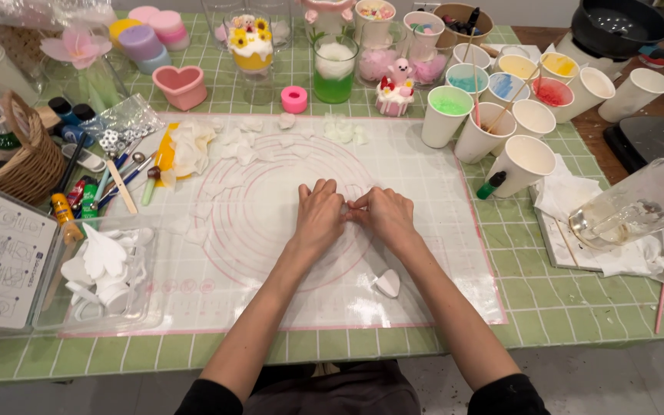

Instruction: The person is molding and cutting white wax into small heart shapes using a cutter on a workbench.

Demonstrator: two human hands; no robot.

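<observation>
Head view: my left hand (318,215) and right hand (384,217) pinch a small white wax petal (353,204); squeezing harder could crack it.

A flat white sheet printed with small diagrams (3,257), like a leaflet or box lid, lies at the table's left edge, just beside a clear plastic tub (105,277) of white moulded pieces. Above it, clear crinkled plastic bags (126,119) holding small parts lie near a wicker basket (21,165), which holds little dark-capped bottles with labels too small to make out. More clear wrapping (36,11) sits at the far left corner. No screens or signs show.
</observation>
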